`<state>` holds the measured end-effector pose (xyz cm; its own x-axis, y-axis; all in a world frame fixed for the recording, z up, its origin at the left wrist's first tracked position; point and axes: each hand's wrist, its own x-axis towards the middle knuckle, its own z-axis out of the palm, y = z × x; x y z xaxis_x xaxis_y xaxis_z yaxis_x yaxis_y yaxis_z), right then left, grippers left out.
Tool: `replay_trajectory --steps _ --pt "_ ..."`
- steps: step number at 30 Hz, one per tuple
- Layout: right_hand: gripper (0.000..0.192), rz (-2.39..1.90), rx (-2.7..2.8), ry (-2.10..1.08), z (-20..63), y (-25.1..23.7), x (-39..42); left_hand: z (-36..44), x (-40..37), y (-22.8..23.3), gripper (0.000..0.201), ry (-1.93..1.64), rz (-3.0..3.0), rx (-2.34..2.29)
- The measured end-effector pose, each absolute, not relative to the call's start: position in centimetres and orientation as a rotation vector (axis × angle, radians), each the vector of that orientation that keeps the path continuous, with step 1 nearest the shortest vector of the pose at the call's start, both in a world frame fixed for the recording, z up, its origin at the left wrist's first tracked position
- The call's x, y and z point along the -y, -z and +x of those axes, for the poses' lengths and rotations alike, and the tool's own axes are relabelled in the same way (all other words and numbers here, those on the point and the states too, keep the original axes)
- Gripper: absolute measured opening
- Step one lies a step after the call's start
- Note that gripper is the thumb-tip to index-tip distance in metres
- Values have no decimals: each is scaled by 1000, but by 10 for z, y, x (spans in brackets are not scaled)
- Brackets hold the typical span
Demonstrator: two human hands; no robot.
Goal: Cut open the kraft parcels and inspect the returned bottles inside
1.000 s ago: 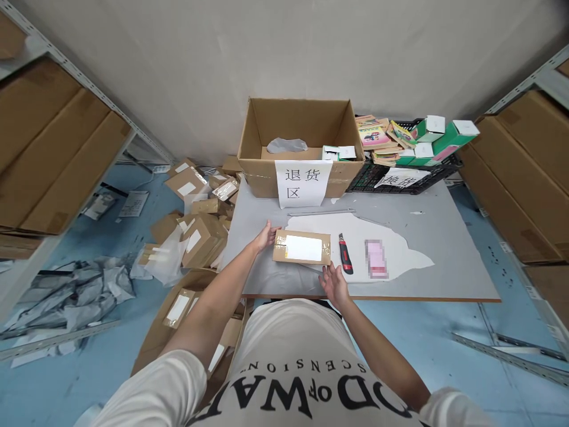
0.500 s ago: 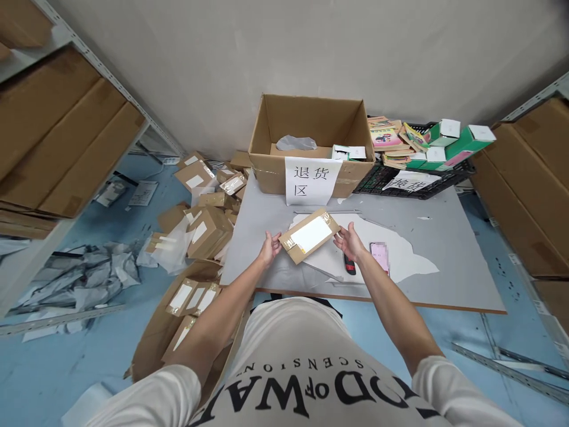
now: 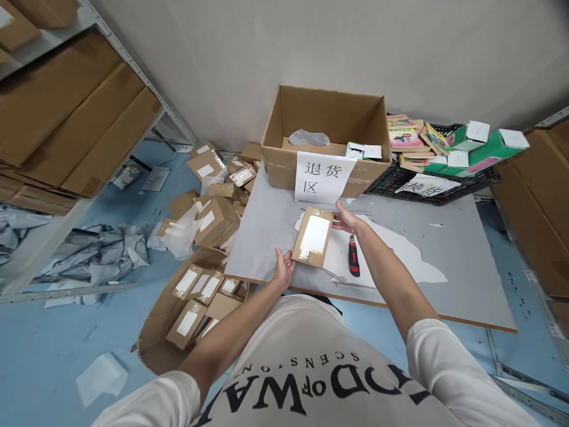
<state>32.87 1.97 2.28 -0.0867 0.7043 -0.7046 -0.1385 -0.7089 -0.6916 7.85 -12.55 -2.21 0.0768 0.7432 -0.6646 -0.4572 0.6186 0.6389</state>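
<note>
A small taped cardboard box [image 3: 314, 236] with a blank white label is held above the table between both my hands. My left hand [image 3: 284, 268] grips its lower left corner, thumb pointing up. At its upper right edge, my right hand [image 3: 345, 219] closes on the box with the fingers partly behind it. A red and black utility knife [image 3: 354, 258] lies on white sheets [image 3: 400, 255] below my right hand. My right forearm covers most of the phone.
Behind stands a large open carton [image 3: 278, 172] with a paper sign [image 3: 324, 177]. A black crate [image 3: 444, 196] of books and green boxes sits to its right. Left of the table [image 3: 253, 249], parcels [image 3: 217, 219] are piled, and another open carton [image 3: 155, 332] holds several boxes. Shelving flanks both sides.
The small box has turned more upright, its near end swinging closer to me. My left hand has moved down and my right hand up. The view has shifted, and my forearm now hides the phone.
</note>
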Motion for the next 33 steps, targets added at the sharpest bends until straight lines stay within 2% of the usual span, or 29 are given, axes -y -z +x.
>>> replay_trajectory --steps 8,18,21,27,33 --pt "52 -1658 606 -1797 314 -15 -24 67 120 27 88 -807 350 -1134" --pt "40 -1531 560 -1748 312 -1 -8 58 113 32 87 -689 449 -1112" --pt "42 -1474 556 -1732 310 -1 5 53 100 36 83 -637 526 -1155" --pt "57 -1451 365 -1577 300 5 66 57 18 30 77 -597 770 -1174" --pt "69 -1311 86 -1604 277 13 155 81 -77 9 76 -474 986 -1075"
